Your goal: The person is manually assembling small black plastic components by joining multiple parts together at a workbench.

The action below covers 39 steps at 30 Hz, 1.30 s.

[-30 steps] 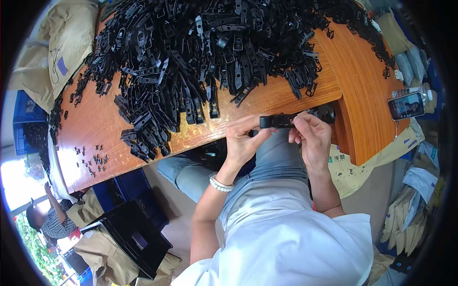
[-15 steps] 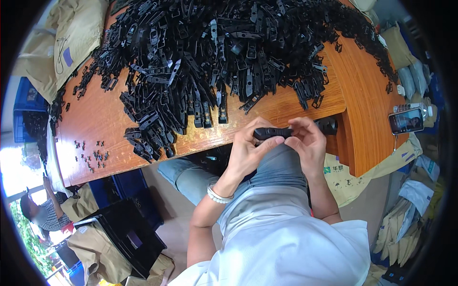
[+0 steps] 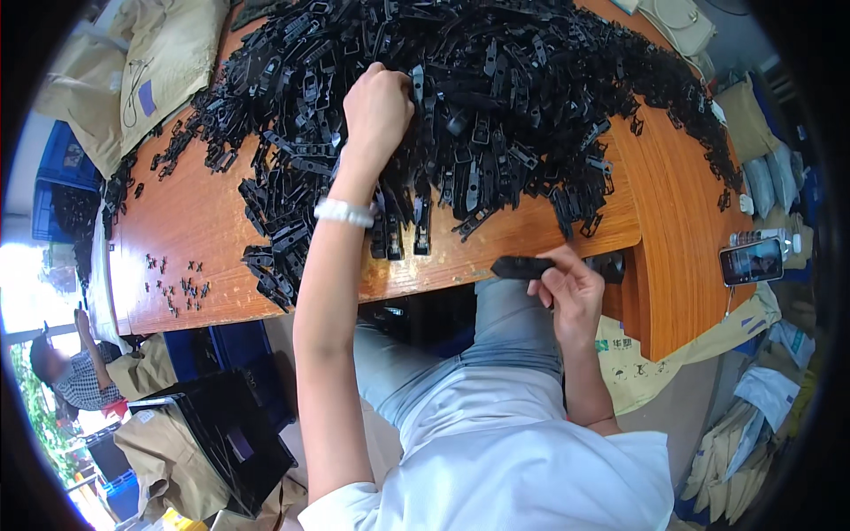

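Note:
My left hand (image 3: 379, 111) reaches far over the table into a big heap of black plastic parts (image 3: 478, 177). Its fingers curl down among the parts, and their tips are hidden, so what they grip cannot be made out. Near the table's front edge, above my thigh, my right hand (image 3: 571, 296) is closed on one end of an elongated black plastic part (image 3: 521, 267). The part lies roughly level and points left, its free end clear of the fingers.
Small dark pieces (image 3: 181, 288) lie scattered at the table's left. An open drawer (image 3: 611, 265) is beside my right hand. On the right, a phone (image 3: 752, 263) leans near the edge. Black crates (image 3: 239, 442) and brown sacks (image 3: 168, 460) stand lower left, where another person (image 3: 84, 380) appears.
My left hand has let go of the black part and moved up and left into the heap. My right hand keeps the part, slightly lower than before.

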Each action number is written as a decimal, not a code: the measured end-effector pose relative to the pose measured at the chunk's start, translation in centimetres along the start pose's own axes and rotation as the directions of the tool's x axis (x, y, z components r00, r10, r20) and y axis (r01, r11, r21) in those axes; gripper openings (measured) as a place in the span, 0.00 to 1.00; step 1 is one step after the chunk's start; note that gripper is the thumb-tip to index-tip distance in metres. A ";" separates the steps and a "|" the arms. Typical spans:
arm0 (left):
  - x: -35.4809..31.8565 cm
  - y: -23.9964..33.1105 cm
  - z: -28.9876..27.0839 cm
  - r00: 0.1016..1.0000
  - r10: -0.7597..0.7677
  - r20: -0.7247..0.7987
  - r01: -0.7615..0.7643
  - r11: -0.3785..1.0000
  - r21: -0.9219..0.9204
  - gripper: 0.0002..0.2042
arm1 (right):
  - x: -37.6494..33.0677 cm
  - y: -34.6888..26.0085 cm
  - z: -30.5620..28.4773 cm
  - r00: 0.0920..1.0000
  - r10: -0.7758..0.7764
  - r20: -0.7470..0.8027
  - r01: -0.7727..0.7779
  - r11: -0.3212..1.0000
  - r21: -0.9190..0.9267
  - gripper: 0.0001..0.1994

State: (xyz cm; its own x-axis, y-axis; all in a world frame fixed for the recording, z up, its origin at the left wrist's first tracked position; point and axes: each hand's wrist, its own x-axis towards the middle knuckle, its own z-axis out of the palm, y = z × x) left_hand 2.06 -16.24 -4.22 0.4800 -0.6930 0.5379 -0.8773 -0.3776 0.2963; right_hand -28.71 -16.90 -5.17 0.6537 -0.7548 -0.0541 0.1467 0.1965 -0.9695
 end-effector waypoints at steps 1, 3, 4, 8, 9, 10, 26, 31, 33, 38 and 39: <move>0.9 -0.5 0.8 1.000 -0.001 -0.006 0.001 1.000 0.003 0.07 | -0.2 0.1 -0.2 1.000 -0.004 0.006 0.004 1.000 0.000 0.08; 2.1 -0.6 1.6 0.989 -0.013 0.145 -0.024 0.968 0.250 0.06 | -0.6 0.4 -0.7 1.000 0.027 0.000 -0.027 1.000 -0.015 0.07; 2.5 -0.6 2.0 0.995 0.011 0.103 -0.038 0.963 0.268 0.05 | -0.5 0.4 -0.8 0.999 0.040 -0.002 -0.040 0.999 -0.012 0.07; 3.4 0.0 1.9 0.975 -0.025 0.219 -0.043 0.953 0.300 0.05 | -0.4 0.5 -0.9 0.999 0.052 0.009 -0.052 0.999 -0.005 0.07; 3.2 -0.1 1.9 0.975 -0.028 0.221 -0.041 0.952 0.303 0.05 | -0.4 0.5 -0.7 0.998 0.056 0.033 -0.056 0.998 0.002 0.07; 2.9 -0.3 1.8 0.967 -0.031 0.253 -0.047 0.953 0.300 0.05 | -0.5 0.4 -0.5 0.997 0.059 0.057 -0.060 0.998 0.009 0.07; -4.0 1.4 -6.6 0.861 -0.438 0.258 0.415 0.311 -0.855 0.12 | 0.1 1.8 1.5 0.990 0.057 0.129 -0.060 0.998 0.016 0.07; -7.3 3.4 -7.6 0.847 -0.408 0.340 0.387 0.038 -0.921 0.11 | 1.4 0.5 2.2 0.984 -0.034 0.175 0.022 0.998 0.066 0.08; -8.1 3.3 -7.9 0.844 -0.383 0.374 0.396 -0.023 -0.918 0.09 | 1.9 0.2 2.9 0.980 -0.062 0.188 0.047 0.995 0.086 0.08; -11.0 4.2 -8.5 0.806 -0.315 0.501 0.451 -0.220 -0.865 0.03 | 1.6 -0.5 4.0 0.951 -0.129 0.281 0.105 0.989 0.102 0.08; -11.6 4.7 -8.6 0.781 -0.329 0.531 0.495 -0.193 -0.847 0.03 | 1.5 -0.5 4.1 0.952 -0.126 0.280 0.101 0.990 0.101 0.08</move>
State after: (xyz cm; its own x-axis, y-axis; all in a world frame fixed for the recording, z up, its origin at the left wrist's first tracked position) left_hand -7.62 -4.66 -2.27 0.6619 -0.7433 -0.0968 0.4087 0.2496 0.8779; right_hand -24.78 -15.61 -3.79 0.8114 -0.5681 0.1371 0.2859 0.1813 -0.9410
